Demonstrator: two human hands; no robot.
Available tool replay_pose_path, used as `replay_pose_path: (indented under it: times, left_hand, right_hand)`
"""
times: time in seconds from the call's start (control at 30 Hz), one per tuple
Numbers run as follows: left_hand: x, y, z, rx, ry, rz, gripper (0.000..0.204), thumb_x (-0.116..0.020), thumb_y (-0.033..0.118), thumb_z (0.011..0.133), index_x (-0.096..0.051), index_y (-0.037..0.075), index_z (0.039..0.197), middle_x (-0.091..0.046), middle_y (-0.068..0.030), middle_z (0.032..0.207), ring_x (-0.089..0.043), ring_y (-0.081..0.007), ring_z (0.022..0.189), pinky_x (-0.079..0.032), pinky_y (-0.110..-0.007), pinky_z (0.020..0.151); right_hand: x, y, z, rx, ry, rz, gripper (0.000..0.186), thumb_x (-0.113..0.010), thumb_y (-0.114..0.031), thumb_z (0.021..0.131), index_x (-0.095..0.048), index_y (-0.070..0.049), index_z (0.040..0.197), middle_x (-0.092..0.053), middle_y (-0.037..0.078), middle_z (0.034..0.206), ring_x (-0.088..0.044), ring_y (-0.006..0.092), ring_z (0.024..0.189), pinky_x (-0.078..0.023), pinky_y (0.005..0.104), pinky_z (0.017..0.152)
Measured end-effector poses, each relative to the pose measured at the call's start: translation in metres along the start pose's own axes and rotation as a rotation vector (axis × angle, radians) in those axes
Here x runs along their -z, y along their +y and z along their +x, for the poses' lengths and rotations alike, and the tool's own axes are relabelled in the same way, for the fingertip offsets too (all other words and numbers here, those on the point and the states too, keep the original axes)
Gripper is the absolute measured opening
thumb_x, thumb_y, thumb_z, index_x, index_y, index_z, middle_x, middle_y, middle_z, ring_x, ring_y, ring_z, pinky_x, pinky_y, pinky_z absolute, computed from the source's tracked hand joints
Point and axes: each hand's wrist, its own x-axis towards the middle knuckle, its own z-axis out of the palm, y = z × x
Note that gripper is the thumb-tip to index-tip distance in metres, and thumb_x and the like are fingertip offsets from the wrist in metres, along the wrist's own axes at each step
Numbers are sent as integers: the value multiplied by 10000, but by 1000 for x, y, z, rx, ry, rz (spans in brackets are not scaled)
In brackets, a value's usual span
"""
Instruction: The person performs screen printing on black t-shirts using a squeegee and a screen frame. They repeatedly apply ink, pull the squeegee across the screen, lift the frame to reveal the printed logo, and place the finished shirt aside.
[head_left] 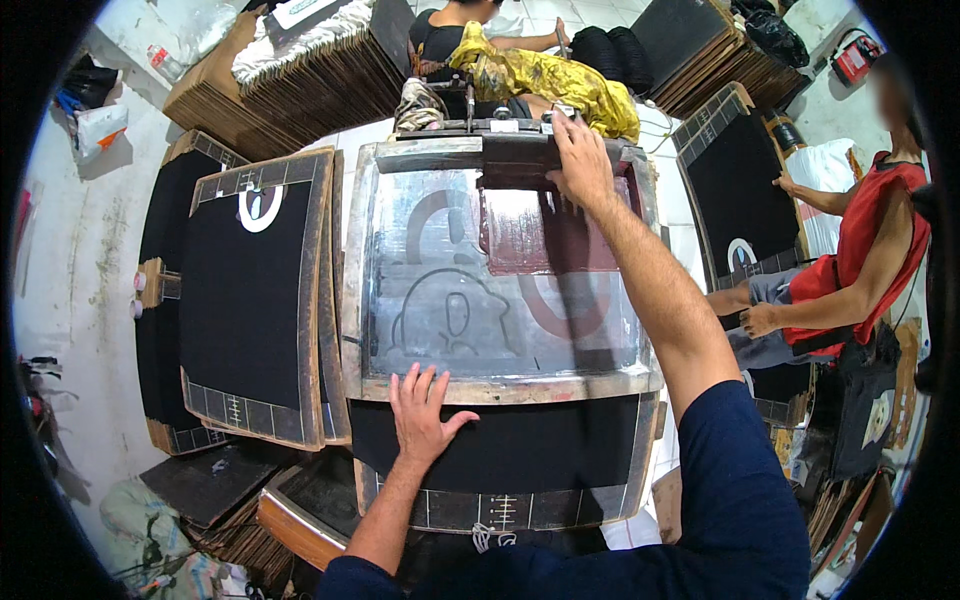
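Note:
A silk-screen printing frame (352,300) lies in front of me over a board covered in black fabric (500,440). Its mesh shows a rounded stencil figure and a ring shape, with dark red ink (590,255) spread over the far right part. My left hand (422,415) rests on the frame's near rail, its fingers spread and holding nothing. Stretched to the frame's far end, my right hand (582,165) is closed over a dark squeegee (518,152), thumb on the near side; part of the squeegee is hidden beneath it.
Boards with black fabric stand at left (250,290) and right (740,180); the left one bears a white ring print. Yellow cloth (540,75) drapes behind the frame. One person sits at the back; another in a red top (875,230) works at right. Stacked boards (325,75) stand behind.

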Motion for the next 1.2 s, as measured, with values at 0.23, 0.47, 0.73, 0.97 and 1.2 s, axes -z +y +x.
replay_pose_path:
  times: [0.23, 0.47, 0.73, 0.97, 1.2]
  left_hand:
    - [-27, -31, 2, -141, 118, -27, 679, -892, 362, 724, -696, 199, 1354, -641, -28, 1362, -535, -247, 1384, -304, -524, 1220]
    - [-32, -30, -3, -154, 154, -29, 566, -852, 321, 782, -713, 158, 1306, -652, -34, 1336, -534, -267, 1380, -304, -537, 1217]
    - [-27, -29, 0, -151, 146, -58, 523, -825, 311, 809, -721, 155, 1297, -653, -38, 1336, -541, -273, 1372, -318, -552, 1209]
    - [-29, -30, -1, -141, 146, -46, 514, -824, 350, 831, -722, 156, 1296, -659, -40, 1333, -557, -277, 1352, -319, -552, 1206]
    - [-30, -29, -1, -138, 163, -74, 553, -831, 281, 779, -711, 157, 1305, -659, -40, 1339, -552, -282, 1362, -317, -552, 1206]
  right_hand:
    - [8, 1, -3, 35, -137, 89, 462, -885, -287, 800, -710, -115, 1191, -740, 104, 1106, -657, 348, 1091, -517, 494, 929]
    - [-25, -5, -11, 48, 71, -29, 334, -841, -243, 830, -676, -129, 1098, -707, 42, 1058, -669, 287, 1066, -490, 476, 880]
    - [25, -43, -114, -31, -229, -7, 347, -792, -78, 774, -694, -151, 1099, -678, 54, 1069, -655, 291, 1084, -491, 473, 871]
    - [-10, -6, -16, 10, -30, -7, 308, -844, -221, 823, -699, -129, 1078, -721, 61, 1078, -674, 300, 1092, -484, 491, 875]
    - [-3, -27, -57, 16, 5, -68, 304, -818, -167, 815, -667, -146, 1078, -669, 54, 1065, -658, 292, 1081, -496, 479, 886]
